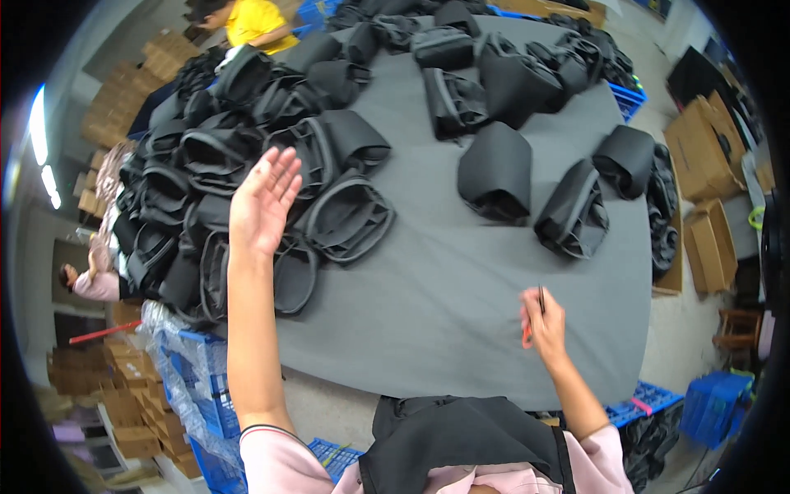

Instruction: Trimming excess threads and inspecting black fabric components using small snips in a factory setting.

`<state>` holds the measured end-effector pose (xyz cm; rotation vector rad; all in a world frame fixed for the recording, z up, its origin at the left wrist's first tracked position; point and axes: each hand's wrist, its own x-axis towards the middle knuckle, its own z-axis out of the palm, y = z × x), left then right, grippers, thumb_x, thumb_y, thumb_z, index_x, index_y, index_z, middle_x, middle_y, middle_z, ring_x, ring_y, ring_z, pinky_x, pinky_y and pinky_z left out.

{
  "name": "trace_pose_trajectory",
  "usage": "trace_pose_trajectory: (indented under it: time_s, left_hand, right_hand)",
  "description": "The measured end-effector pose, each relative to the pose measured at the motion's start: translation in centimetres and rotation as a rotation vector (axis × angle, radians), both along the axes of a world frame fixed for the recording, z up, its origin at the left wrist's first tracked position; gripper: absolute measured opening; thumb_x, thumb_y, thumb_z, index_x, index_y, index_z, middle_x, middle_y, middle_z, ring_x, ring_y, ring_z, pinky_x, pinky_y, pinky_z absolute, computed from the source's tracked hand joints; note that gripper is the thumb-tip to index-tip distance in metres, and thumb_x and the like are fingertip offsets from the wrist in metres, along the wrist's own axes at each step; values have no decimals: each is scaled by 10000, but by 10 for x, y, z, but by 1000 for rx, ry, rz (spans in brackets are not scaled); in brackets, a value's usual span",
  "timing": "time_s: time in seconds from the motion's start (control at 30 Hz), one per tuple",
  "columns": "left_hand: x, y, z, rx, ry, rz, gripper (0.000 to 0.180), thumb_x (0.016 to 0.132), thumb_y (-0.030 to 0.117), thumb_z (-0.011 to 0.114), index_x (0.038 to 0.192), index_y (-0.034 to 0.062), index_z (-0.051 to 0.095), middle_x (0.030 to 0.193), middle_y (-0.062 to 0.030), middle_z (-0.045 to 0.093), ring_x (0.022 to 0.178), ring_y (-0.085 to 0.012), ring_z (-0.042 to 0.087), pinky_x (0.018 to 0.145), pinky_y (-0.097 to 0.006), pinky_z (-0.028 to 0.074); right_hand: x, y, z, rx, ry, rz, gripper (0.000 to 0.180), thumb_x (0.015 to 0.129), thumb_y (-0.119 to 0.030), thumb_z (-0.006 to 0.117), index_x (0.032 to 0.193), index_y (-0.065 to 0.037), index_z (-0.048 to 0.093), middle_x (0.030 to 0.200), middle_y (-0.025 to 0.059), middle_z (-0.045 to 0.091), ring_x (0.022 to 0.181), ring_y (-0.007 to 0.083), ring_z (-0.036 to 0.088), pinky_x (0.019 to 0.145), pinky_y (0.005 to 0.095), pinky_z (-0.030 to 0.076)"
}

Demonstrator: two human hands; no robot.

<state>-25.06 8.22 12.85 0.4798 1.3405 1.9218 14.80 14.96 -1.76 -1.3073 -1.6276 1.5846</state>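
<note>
My left hand (265, 202) reaches out over the pile at the left, palm showing and fingers stretched, with nothing in it. Just beyond and beside it lie several black fabric bags (350, 218) with open, zip-edged mouths; whether the hand touches one, I cannot tell. My right hand (543, 319) is closed above the near right of the grey-covered table (444, 329). In it is a pair of small scissors (527, 335), with a red handle and a dark tip poking up past the fingers. Beyond that hand, another black bag (573, 212) rests on its side.
More black bags (518, 78) are heaped along the table's far side. Blue crates (210, 379) wrapped partly in plastic stand at the near left. Cardboard boxes (706, 148) line the right. A person in yellow (257, 25) is at the far left; another person (95, 280) stands farther left.
</note>
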Motion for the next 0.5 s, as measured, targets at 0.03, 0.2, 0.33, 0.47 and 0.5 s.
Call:
trace_pose_trajectory:
  time_s: [0.03, 0.2, 0.33, 0.47, 0.5]
  left_hand:
    - [9, 4, -13, -86, 36, -42, 345, 914, 189, 494, 1204, 2, 476, 1207, -161, 539, 1116, -255, 523, 952, -361, 424]
    - [76, 48, -73, -365, 62, -416, 384, 869, 178, 568, 1190, -17, 487, 1124, -148, 591, 986, -230, 595, 880, -330, 455]
    - [115, 60, -113, -420, -82, -585, 445, 822, 180, 628, 1189, -29, 488, 1133, -149, 582, 1015, -225, 579, 897, -350, 436]
    - [147, 80, -162, -487, -244, -593, 460, 863, 212, 595, 1240, -11, 452, 1185, -140, 544, 1006, -230, 573, 855, -350, 465]
    - [150, 80, -171, -507, -304, -542, 472, 878, 241, 580, 1254, -6, 436, 1210, -142, 522, 1034, -233, 552, 858, -358, 463]
  right_hand:
    - [-13, 19, 7, 60, -52, 1, 77, 871, -95, 551, 853, -21, 562, 651, 33, 495, 482, 89, 431, 460, 258, 363]
    - [-58, 115, -14, 818, -217, 52, 356, 724, -66, 680, 1011, -63, 469, 946, 95, 485, 783, 289, 573, 664, 375, 469]
    - [-116, 136, -3, 761, -386, 49, 427, 719, -34, 622, 1090, -111, 426, 1091, 147, 431, 854, 403, 563, 698, 486, 473]
    - [-116, 152, -7, 856, -453, -1, 409, 674, 17, 587, 1051, -93, 471, 1052, 126, 455, 800, 403, 578, 665, 474, 477]
    - [-115, 151, -7, 911, -361, -17, 360, 668, 28, 569, 1004, -74, 487, 986, 136, 473, 803, 388, 577, 664, 470, 466]
